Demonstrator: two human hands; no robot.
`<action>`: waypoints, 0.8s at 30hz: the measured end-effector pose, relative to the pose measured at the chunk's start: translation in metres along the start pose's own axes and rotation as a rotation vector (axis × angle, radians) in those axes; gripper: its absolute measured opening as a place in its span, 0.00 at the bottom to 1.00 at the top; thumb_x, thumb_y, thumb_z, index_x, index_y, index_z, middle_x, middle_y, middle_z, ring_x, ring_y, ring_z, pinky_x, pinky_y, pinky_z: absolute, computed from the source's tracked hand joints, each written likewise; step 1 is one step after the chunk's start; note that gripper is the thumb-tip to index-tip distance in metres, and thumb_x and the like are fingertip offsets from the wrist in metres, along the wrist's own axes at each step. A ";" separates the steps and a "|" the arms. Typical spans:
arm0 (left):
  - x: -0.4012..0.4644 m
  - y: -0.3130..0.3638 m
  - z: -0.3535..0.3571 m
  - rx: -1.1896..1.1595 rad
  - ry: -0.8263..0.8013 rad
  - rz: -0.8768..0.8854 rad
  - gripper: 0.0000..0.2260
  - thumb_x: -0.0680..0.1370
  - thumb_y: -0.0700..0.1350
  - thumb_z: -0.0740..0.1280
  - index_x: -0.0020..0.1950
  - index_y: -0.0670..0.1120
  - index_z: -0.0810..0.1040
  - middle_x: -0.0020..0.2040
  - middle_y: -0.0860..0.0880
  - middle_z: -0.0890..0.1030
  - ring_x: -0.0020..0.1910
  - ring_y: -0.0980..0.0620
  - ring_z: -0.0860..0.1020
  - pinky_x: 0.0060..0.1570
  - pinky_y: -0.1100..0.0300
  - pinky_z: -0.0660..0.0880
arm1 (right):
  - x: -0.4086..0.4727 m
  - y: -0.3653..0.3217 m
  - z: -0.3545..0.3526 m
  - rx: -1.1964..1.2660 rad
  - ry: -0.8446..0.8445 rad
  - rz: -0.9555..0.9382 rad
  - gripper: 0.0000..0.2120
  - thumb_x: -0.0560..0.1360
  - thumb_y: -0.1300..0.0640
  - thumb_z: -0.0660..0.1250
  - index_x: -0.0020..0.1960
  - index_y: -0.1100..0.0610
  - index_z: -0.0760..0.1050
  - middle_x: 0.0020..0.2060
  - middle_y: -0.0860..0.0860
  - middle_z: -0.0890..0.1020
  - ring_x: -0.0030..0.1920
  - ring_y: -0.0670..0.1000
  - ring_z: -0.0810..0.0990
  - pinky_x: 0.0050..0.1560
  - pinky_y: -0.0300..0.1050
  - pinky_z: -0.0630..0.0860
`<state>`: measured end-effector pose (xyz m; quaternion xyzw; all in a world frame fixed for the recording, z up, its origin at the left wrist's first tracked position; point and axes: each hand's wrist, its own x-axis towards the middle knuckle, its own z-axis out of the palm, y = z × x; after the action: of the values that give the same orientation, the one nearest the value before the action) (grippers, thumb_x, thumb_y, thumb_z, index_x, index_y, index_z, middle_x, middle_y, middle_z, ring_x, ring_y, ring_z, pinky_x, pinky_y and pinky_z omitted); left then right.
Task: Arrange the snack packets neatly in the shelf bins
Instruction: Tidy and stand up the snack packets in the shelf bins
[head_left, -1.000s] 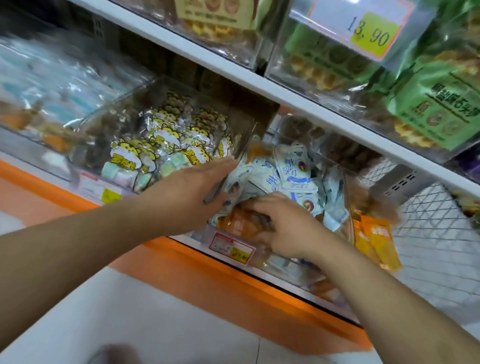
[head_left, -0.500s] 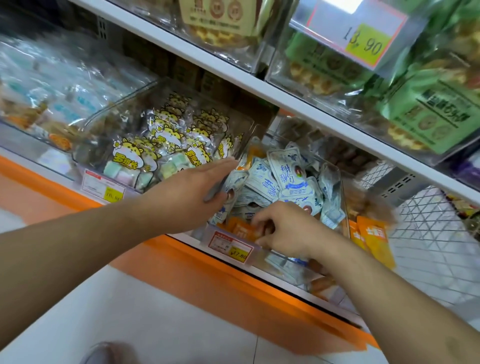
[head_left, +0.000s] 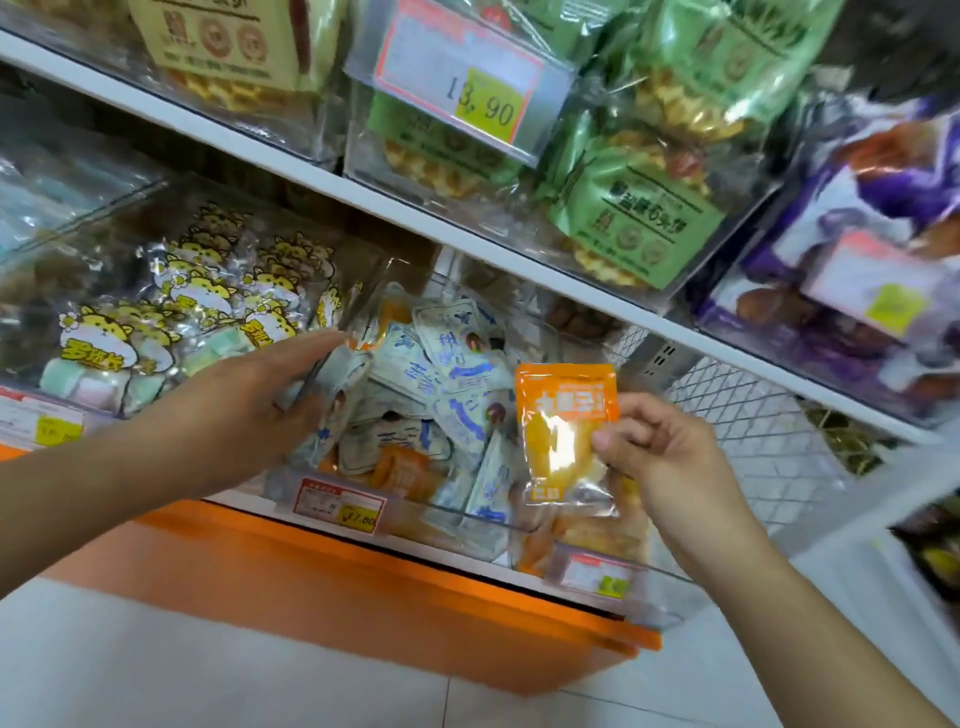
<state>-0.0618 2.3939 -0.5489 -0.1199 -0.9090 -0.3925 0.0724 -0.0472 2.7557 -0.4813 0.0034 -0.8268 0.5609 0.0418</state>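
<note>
From the head camera, the right hand (head_left: 670, 457) pinches a small orange-topped clear plastic snack packet (head_left: 567, 431) by its right edge between thumb and curled fingers, holding it upright in front of the clear plastic shelf bin (head_left: 441, 514) heaped with pale blue-and-white sachets (head_left: 447, 384). It looks like a stray drawn from that heap, where a few more orange packets (head_left: 400, 467) show among the blue ones, and held up so it can go to its own kind; that is probably the clear bin of orange packets (head_left: 587, 540) just to the right and lower. The left hand (head_left: 254, 410) lies with straight, relaxed fingers against the left side of the blue heap at the bin's dividing wall, gripping nothing that I can see, apparently steadying the pile so it does not slump. Left of it a clear bin holds transparent packets printed with yellow cartoon cats (head_left: 208, 312), standing in tidy rows. Above the white shelf board (head_left: 363, 202) sit green waffle bags (head_left: 639, 208) behind a yellow price tag (head_left: 488, 106); motion blur smears the right edge
</note>
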 end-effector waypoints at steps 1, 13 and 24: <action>0.000 0.001 0.002 -0.013 0.014 -0.014 0.27 0.81 0.47 0.67 0.74 0.71 0.64 0.65 0.63 0.74 0.58 0.53 0.79 0.58 0.53 0.77 | -0.002 0.006 -0.016 0.016 0.069 0.033 0.09 0.79 0.71 0.68 0.53 0.59 0.82 0.39 0.65 0.83 0.38 0.57 0.78 0.36 0.45 0.77; -0.001 0.004 0.002 0.030 -0.028 -0.105 0.31 0.81 0.50 0.68 0.80 0.67 0.58 0.66 0.67 0.68 0.59 0.59 0.74 0.51 0.63 0.70 | 0.008 0.013 -0.005 -0.826 0.163 -0.344 0.18 0.75 0.57 0.75 0.64 0.52 0.81 0.62 0.47 0.82 0.64 0.51 0.79 0.68 0.41 0.70; 0.002 0.004 -0.002 0.012 -0.004 -0.058 0.24 0.83 0.48 0.63 0.79 0.60 0.64 0.65 0.65 0.73 0.54 0.70 0.72 0.49 0.81 0.66 | 0.037 -0.012 0.140 -0.988 -0.706 -0.291 0.18 0.78 0.62 0.72 0.67 0.54 0.79 0.59 0.52 0.83 0.57 0.53 0.79 0.57 0.50 0.79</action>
<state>-0.0624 2.3948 -0.5444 -0.0939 -0.9145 -0.3889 0.0598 -0.0923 2.6226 -0.5195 0.2813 -0.9437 0.0658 -0.1613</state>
